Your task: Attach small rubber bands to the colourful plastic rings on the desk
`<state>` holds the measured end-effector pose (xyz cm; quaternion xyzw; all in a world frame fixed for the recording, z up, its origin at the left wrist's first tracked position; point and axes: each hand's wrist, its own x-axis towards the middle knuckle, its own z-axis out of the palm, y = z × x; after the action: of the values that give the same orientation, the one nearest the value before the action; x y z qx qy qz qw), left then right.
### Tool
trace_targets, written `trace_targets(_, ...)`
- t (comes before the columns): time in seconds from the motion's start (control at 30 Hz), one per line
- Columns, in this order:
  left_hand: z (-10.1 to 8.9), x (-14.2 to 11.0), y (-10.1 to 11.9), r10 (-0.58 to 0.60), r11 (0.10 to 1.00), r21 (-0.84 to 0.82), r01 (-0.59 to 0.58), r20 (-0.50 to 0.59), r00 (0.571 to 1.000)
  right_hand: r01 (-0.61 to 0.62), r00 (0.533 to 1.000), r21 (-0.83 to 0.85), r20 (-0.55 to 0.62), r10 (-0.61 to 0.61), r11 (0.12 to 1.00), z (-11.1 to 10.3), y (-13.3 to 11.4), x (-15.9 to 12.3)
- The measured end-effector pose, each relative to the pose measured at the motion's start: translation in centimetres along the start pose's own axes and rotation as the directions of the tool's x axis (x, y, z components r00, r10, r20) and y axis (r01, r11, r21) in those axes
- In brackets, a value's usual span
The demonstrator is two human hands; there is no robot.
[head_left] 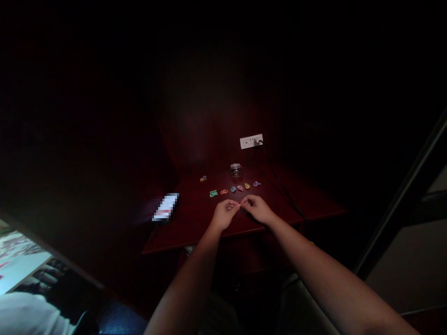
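Note:
My left hand (224, 215) and my right hand (258, 210) meet fingertip to fingertip above the front of the dark red desk (195, 228). Between them is pinched a small yellow hair tie (240, 205), mostly covered by the fingers. Just beyond the hands, little loops lie in a row of colour groups: green hair ties (213, 193), orange hair ties (224, 191), blue ones (233, 189), pink ones (240, 188), yellow ones (247, 185) and purple ones (256, 184). Behind this row stands a clear lidded jar (236, 170).
A couple of loose loops (203, 178) lie at the back left. A lit phone (165, 207) rests at the left edge. From the wall socket (251, 141) a black cable (279, 179) runs down across the desk's right side.

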<state>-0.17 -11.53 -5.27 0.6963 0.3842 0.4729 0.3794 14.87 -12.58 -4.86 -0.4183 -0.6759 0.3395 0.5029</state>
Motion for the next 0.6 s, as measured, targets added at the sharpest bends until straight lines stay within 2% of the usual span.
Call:
trace_targets(0.2,0.0,-0.03,-0.02,-0.022,1.0,-0.009,0.022,-0.019,1.0,-0.052,0.998,0.136,-0.039,0.058,0.989,0.04,0.34,0.19)
trace_targets(0.37,0.01,-0.04,0.18,-0.027,1.0,-0.009,0.027,-0.017,0.999,-0.005,1.0,0.074,0.028,0.003,0.997,0.06,0.07,0.05)
trace_targets(0.6,-0.06,-0.02,-0.05,-0.016,1.0,0.0,0.016,-0.012,1.0,-0.018,1.0,-0.009,0.024,0.018,1.0,-0.07,-0.15,-0.08)
